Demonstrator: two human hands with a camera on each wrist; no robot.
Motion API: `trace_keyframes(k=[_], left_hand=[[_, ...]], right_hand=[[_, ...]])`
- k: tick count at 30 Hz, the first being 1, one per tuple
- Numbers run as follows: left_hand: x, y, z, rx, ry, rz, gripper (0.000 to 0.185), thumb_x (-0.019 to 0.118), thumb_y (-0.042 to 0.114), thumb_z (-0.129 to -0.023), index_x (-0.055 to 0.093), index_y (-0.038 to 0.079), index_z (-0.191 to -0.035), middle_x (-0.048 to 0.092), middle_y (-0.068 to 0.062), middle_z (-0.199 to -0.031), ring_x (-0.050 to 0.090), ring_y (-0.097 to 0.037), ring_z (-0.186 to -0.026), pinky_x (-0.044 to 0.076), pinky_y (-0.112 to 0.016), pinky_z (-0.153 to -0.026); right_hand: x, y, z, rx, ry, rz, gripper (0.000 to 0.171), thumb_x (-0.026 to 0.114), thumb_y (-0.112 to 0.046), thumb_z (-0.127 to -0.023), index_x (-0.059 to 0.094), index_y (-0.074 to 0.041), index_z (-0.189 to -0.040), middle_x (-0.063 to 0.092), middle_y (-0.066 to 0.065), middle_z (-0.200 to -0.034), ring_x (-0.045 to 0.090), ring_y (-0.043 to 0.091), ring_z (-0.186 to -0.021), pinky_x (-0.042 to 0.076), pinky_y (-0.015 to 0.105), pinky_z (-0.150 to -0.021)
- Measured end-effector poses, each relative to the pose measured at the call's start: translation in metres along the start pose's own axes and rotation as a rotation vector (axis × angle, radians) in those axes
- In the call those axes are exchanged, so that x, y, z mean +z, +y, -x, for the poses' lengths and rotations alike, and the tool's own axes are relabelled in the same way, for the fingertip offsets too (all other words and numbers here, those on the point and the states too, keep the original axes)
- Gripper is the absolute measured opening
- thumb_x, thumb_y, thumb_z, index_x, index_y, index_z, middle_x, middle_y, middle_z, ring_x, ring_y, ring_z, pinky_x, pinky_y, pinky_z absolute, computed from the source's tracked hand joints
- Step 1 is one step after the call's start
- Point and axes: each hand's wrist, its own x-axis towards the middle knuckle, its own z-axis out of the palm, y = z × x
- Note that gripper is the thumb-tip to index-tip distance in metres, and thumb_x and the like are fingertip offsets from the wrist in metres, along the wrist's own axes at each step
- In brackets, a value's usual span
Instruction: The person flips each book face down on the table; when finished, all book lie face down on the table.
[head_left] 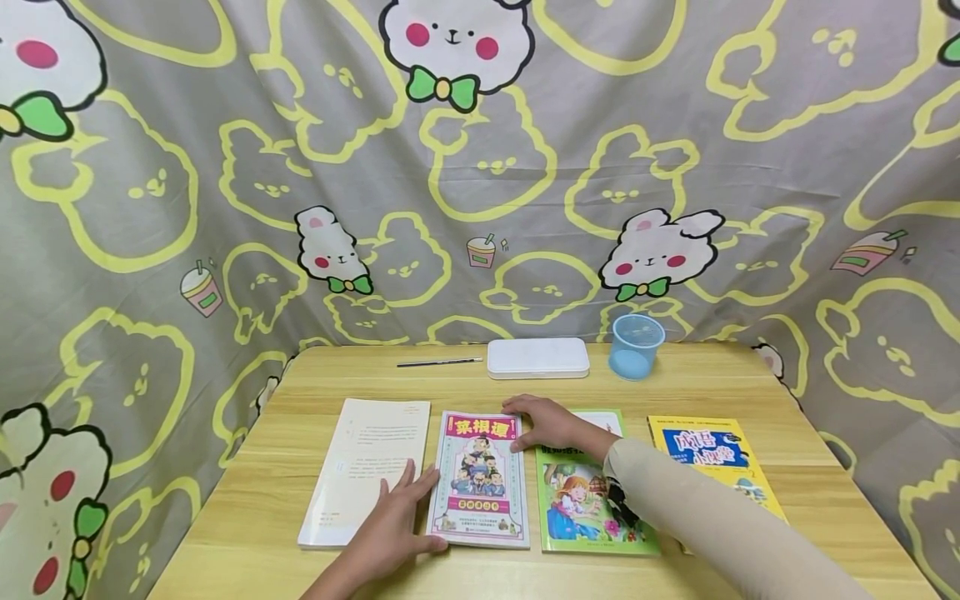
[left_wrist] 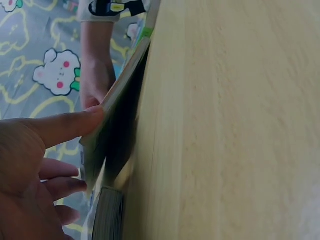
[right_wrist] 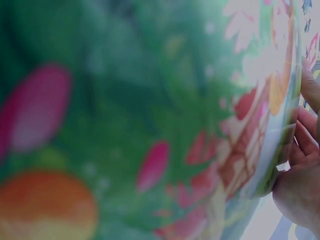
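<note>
A pink-bordered book [head_left: 480,492] with a Chinese title and cartoon figures is between both hands. My left hand [head_left: 393,525] grips its lower left corner, thumb at the bottom edge and fingers along the left side. At the upper right corner my right hand [head_left: 551,423] holds it, fingers over the top and thumb on the right edge. In the left wrist view the book [left_wrist: 112,125] slants up with a dark gap between it and the table. A cream book [head_left: 367,467] lies to its left, partly behind the left fingers. The right forearm crosses over a green picture book [head_left: 581,508].
A yellow book [head_left: 757,492] lies at the right, partly covered by the right sleeve. Along the back of the wooden table [head_left: 247,517] are a pencil [head_left: 438,362], a white case [head_left: 537,357] and a blue cup [head_left: 636,348]. Patterned curtain cloth [head_left: 480,167] surrounds the table.
</note>
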Motion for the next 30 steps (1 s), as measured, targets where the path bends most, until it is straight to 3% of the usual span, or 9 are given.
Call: trace_keyframes(k=[11,16,21,26,30], left_hand=[[-0.0011,0.0014,0.0001,0.011,-0.012,0.195,0.103,0.093,0.021,-0.071,0.039,0.001,-0.157,0.031,-0.016,-0.165,0.014,-0.042,-0.156,0.003,-0.067,-0.122],[-0.0017,0.0028,-0.0008,-0.012,-0.035,0.332,0.104,0.091,0.016,-0.075,0.033,0.006,-0.161,0.024,-0.015,-0.168,0.019,-0.038,-0.155,0.015,-0.049,-0.123],[-0.0012,0.0038,-0.0018,0.003,-0.084,0.609,0.104,0.085,0.007,-0.082,0.021,0.006,-0.164,0.015,-0.016,-0.17,0.024,-0.038,-0.153,0.028,-0.022,-0.117],[0.0005,0.0048,-0.0026,0.026,-0.133,0.934,0.101,0.075,-0.006,-0.088,0.009,0.001,-0.164,0.019,-0.03,-0.164,0.044,-0.04,-0.142,0.049,-0.03,-0.106],[0.0037,0.0035,-0.0039,0.035,-0.115,1.058,0.099,0.07,-0.012,-0.088,0.005,-0.004,-0.163,0.01,-0.03,-0.166,0.049,-0.028,-0.141,0.05,-0.032,-0.105]], right_hand=[[0.0002,0.0015,-0.0009,0.008,0.003,-0.001,0.069,0.082,-0.035,-0.088,0.057,-0.006,-0.146,0.046,0.012,-0.158,0.039,0.038,-0.147,0.038,0.055,-0.118],[0.0001,0.001,-0.0005,0.003,0.003,0.014,0.07,0.082,-0.036,-0.089,0.056,-0.006,-0.146,0.046,0.012,-0.158,0.04,0.038,-0.147,0.039,0.055,-0.117],[0.0003,0.0015,-0.0009,0.008,0.004,0.01,0.071,0.082,-0.035,-0.088,0.055,-0.005,-0.147,0.046,0.012,-0.158,0.039,0.037,-0.148,0.038,0.055,-0.118],[0.0009,0.0031,-0.002,0.017,0.004,0.003,0.072,0.082,-0.036,-0.088,0.055,-0.005,-0.147,0.046,0.012,-0.158,0.038,0.037,-0.148,0.037,0.055,-0.119],[0.0017,0.0045,-0.0029,0.019,0.006,0.004,0.072,0.082,-0.038,-0.088,0.056,-0.006,-0.147,0.047,0.012,-0.158,0.039,0.037,-0.148,0.037,0.054,-0.119]])
